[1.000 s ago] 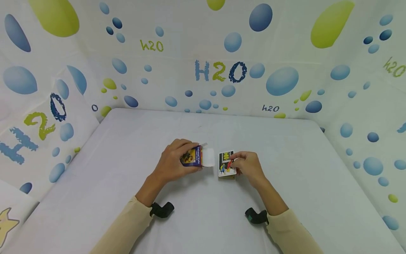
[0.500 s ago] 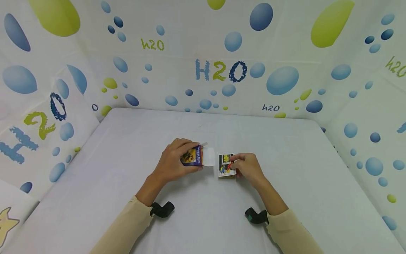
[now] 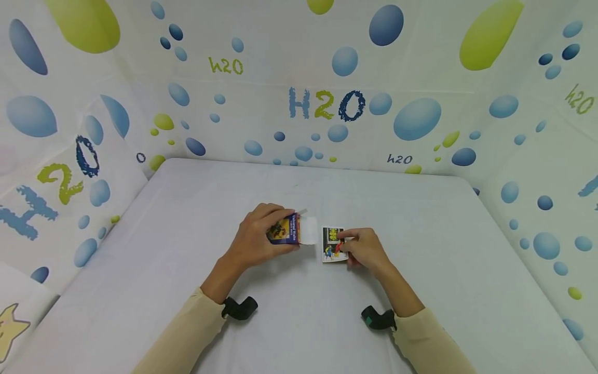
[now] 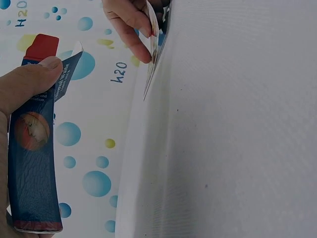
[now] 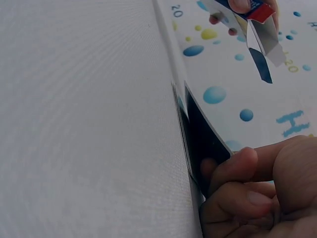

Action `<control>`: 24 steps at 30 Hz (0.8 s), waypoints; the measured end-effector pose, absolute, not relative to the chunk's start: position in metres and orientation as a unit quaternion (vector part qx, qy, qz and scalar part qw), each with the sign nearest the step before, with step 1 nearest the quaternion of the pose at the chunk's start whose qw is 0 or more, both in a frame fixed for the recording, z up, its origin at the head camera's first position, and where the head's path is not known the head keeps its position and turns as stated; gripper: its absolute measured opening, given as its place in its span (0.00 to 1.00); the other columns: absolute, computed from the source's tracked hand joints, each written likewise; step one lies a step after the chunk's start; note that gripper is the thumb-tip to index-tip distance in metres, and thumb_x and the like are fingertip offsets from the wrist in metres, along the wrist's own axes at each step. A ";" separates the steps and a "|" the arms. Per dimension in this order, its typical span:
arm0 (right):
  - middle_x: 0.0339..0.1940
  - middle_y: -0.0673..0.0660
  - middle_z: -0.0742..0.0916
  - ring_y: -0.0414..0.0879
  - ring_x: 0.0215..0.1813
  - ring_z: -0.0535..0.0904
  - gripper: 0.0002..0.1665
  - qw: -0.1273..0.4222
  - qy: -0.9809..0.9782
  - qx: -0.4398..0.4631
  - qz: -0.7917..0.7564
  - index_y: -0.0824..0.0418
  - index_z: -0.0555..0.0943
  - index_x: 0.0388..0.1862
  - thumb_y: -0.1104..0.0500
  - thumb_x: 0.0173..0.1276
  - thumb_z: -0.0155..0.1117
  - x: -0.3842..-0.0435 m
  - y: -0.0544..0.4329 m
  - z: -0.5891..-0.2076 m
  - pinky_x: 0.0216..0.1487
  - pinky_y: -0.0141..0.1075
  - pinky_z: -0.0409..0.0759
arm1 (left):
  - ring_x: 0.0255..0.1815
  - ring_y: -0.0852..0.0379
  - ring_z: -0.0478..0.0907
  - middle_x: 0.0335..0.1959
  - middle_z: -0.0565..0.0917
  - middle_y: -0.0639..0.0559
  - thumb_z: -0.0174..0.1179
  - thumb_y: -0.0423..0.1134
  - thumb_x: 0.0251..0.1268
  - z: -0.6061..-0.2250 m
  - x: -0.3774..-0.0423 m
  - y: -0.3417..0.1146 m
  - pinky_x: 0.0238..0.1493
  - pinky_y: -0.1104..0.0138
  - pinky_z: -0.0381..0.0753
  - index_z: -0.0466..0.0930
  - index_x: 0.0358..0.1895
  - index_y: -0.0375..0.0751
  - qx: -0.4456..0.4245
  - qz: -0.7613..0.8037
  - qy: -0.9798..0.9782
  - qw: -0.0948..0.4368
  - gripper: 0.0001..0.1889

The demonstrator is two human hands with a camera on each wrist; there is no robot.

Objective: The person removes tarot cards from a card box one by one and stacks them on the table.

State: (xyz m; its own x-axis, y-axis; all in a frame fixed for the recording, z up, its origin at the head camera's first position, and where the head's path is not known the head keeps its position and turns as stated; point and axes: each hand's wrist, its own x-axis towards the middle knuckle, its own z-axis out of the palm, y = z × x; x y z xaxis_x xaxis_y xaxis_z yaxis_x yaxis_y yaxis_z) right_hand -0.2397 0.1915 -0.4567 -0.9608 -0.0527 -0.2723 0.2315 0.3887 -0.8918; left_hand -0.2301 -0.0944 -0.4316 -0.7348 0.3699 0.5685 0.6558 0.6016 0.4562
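Note:
My left hand (image 3: 254, 239) holds a small blue tarot deck box (image 3: 283, 231) above the table, its white flap hanging open toward the right. In the left wrist view the box's narrow side (image 4: 33, 173) shows a round portrait, and a red end flap stands out past the thumb. My right hand (image 3: 368, 250) pinches the right edge of a colourful picture card (image 3: 333, 251) between thumb and fingers. In the right wrist view this card (image 5: 200, 131) tilts up from a few thin cards (image 5: 182, 131) lying on the table. Whether the pinched piece is one card or several, I cannot tell.
A white cloth covers the table (image 3: 280, 322). Behind and beside it hangs a white curtain (image 3: 261, 104) with blue and green drops and H2O lettering. A black wrist camera (image 3: 240, 308) sits below the left hand, another (image 3: 377, 318) below the right.
My right hand has come slightly nearer, and the card's far edge has dropped lower in view. The edge beneath the card's near side no longer shows. The left hand and box barely moved.

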 end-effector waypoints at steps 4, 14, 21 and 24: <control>0.28 0.57 0.88 0.41 0.13 0.68 0.17 0.124 0.837 0.046 -0.531 0.61 0.88 0.51 0.68 0.62 0.69 -0.239 0.192 -0.457 0.17 0.32 0.69 | 0.55 0.55 0.74 0.56 0.81 0.52 0.84 0.51 0.40 -0.432 -0.230 -0.095 0.54 0.55 0.77 0.82 0.62 0.46 -0.294 -0.334 -0.870 0.212 0.39; 0.33 0.58 0.88 0.42 0.15 0.67 0.18 0.116 0.861 0.049 -0.492 0.58 0.89 0.51 0.67 0.62 0.69 -0.237 0.190 -0.454 0.18 0.33 0.66 | 0.55 0.54 0.74 0.56 0.81 0.52 0.84 0.51 0.40 -0.430 -0.229 -0.095 0.54 0.54 0.76 0.82 0.62 0.47 -0.292 -0.334 -0.872 0.208 0.39; 0.35 0.59 0.88 0.44 0.21 0.72 0.19 0.110 0.875 0.039 -0.469 0.56 0.88 0.51 0.66 0.61 0.70 -0.237 0.189 -0.454 0.22 0.35 0.68 | 0.55 0.54 0.74 0.56 0.80 0.51 0.84 0.51 0.41 -0.429 -0.228 -0.094 0.54 0.55 0.77 0.82 0.62 0.46 -0.290 -0.332 -0.874 0.206 0.39; 0.41 0.60 0.88 0.45 0.24 0.74 0.19 0.108 0.879 0.035 -0.464 0.56 0.88 0.51 0.66 0.61 0.70 -0.237 0.189 -0.455 0.24 0.35 0.69 | 0.55 0.54 0.74 0.56 0.80 0.51 0.84 0.51 0.41 -0.429 -0.228 -0.094 0.54 0.55 0.77 0.82 0.62 0.46 -0.290 -0.331 -0.874 0.206 0.39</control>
